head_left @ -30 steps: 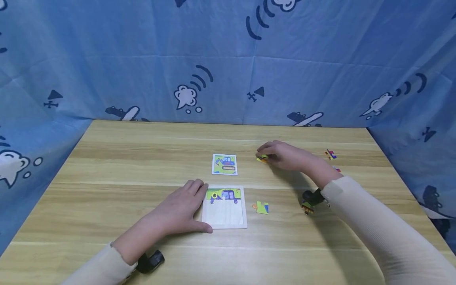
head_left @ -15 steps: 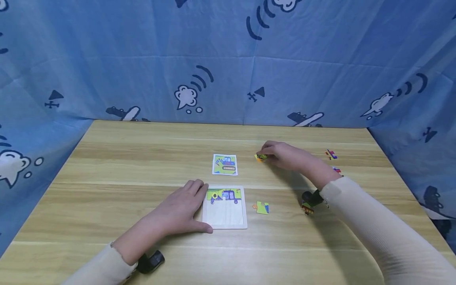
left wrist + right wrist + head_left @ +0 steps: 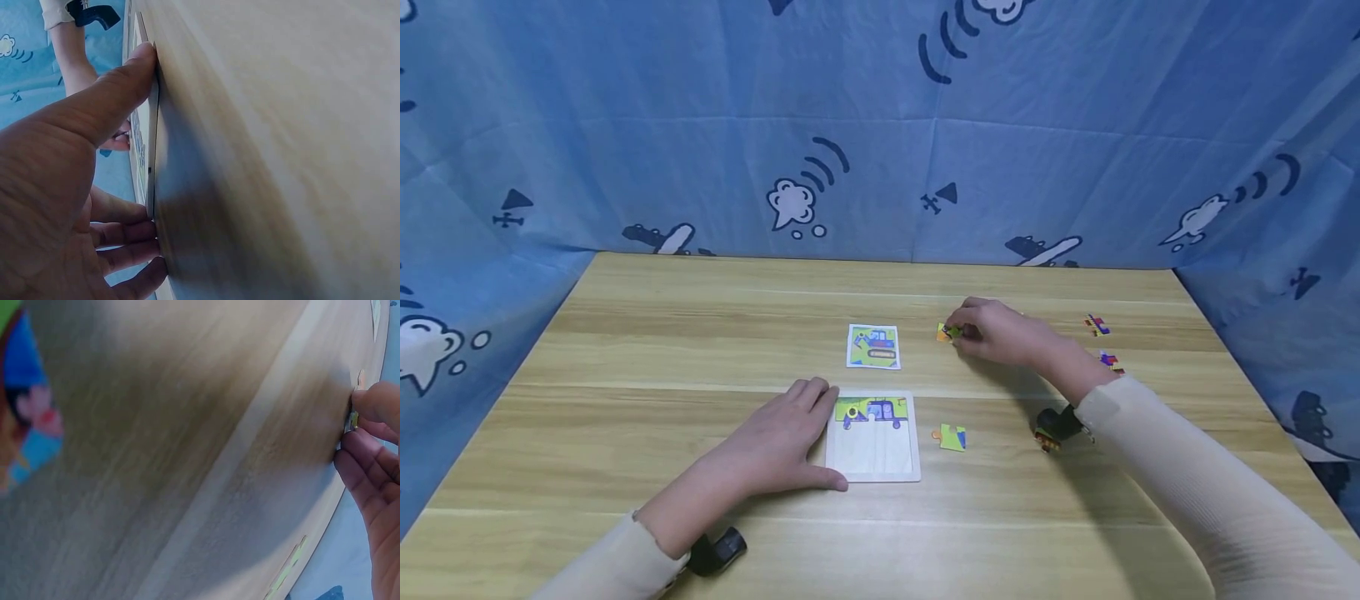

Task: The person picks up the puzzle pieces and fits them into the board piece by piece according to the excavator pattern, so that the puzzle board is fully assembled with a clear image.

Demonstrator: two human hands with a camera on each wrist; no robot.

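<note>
A green-and-orange jigsaw piece (image 3: 943,332) sits between the thumb and fingertips of the right hand (image 3: 998,332), which pinches it low over the table, to the right of the picture card (image 3: 873,347) showing a blue excavator; whether the piece touches the wood is unclear. Nearer the person lies the white-rimmed puzzle tray (image 3: 874,458): its far strip holds fitted pieces (image 3: 891,408) forming a blue cab on green, and its pale base shows below them. The left hand (image 3: 778,442) has thumb and fingers spread, resting along the tray's left edge. Just right of the tray lies a loose green piece (image 3: 953,437); two colourful pieces (image 3: 1097,325) lie farther right on the wooden table (image 3: 700,317), before a blue printed curtain (image 3: 850,83).
</note>
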